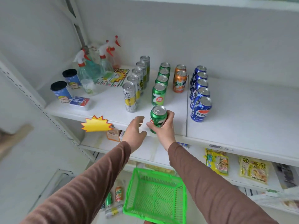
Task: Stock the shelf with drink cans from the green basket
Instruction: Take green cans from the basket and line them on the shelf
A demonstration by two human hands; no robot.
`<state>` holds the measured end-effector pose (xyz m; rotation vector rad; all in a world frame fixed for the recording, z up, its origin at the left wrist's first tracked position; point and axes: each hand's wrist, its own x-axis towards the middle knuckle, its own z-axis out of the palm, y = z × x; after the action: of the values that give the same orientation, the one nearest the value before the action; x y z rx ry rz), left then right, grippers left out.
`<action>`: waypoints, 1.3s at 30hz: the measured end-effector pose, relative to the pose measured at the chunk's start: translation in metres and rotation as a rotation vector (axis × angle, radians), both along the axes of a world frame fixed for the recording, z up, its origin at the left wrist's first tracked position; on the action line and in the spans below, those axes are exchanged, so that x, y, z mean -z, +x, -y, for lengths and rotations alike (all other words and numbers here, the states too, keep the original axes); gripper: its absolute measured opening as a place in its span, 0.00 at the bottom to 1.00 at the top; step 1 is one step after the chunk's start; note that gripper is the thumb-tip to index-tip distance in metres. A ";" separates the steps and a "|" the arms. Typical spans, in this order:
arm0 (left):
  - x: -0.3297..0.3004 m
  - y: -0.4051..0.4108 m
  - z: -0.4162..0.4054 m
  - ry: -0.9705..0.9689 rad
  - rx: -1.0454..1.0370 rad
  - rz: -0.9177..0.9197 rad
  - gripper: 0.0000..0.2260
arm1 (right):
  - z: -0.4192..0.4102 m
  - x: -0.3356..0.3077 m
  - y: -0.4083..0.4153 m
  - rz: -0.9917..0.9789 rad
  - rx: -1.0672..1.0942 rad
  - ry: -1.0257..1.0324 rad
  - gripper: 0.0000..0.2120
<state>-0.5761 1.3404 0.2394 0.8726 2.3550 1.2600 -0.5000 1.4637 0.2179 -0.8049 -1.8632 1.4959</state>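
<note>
Green aluminium, a lemon-lime drink can [157, 119] stands upright at the front edge of the white shelf [234, 113], centre of the frame, with the right hand [163, 126] wrapped around its lower body. It lines up just in front of a row of four matching green cans [159, 94]. The left hand [135, 129] hovers just beside it, fingers spread and holding nothing.

Stocking looks well along. To the left of the green row stands a row of five tall silver cans [130, 98]; to its right stand two orange cans [179, 81], then five blue cola cans [200, 109]. The green plastic mesh basket [155, 194], lower centre, shows a bare bottom where visible, though the forearms hide part of it. A few cans [115, 201] lie on the floor beside it at lower left, so some probably remain to be shelved, the short orange row being the likeliest gap.

At upper left the painted shelf also carries clear spray bottles with red triggers [90, 65] and two blue cups with black lids [60, 89]. A yellow starburst price tag [95, 124] hangs from its front lip. Yellow snack packets [253, 170] sit on a lower shelf, lower right, against a plain white back wall.
</note>
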 end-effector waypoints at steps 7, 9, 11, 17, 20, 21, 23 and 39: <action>0.005 -0.028 -0.015 -0.055 0.032 -0.019 0.25 | -0.004 0.011 -0.027 0.009 0.110 0.025 0.44; 0.006 -0.035 -0.019 -0.056 0.050 -0.028 0.25 | -0.005 0.011 -0.032 0.038 0.079 0.018 0.50; 0.007 -0.040 -0.023 -0.048 0.071 -0.037 0.24 | -0.007 0.013 -0.029 0.092 0.031 0.040 0.52; 0.012 -0.050 -0.032 -0.046 0.137 -0.057 0.25 | -0.017 0.023 -0.006 0.225 0.010 0.169 0.33; 0.014 -0.054 -0.034 -0.052 0.151 -0.058 0.25 | -0.020 0.021 -0.014 0.277 0.030 0.167 0.29; 0.014 -0.055 -0.035 -0.054 0.152 -0.057 0.25 | -0.020 0.020 -0.018 0.276 0.040 0.163 0.29; 0.014 -0.059 -0.037 -0.059 0.153 -0.055 0.25 | -0.021 0.018 -0.027 0.272 0.059 0.152 0.29; 0.016 -0.061 -0.043 -0.087 0.120 -0.035 0.25 | -0.036 0.012 -0.056 0.333 0.117 0.168 0.29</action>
<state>-0.6372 1.3838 0.2239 0.9994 2.3274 1.0960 -0.5559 1.5002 0.2062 -1.1128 -2.1070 1.1691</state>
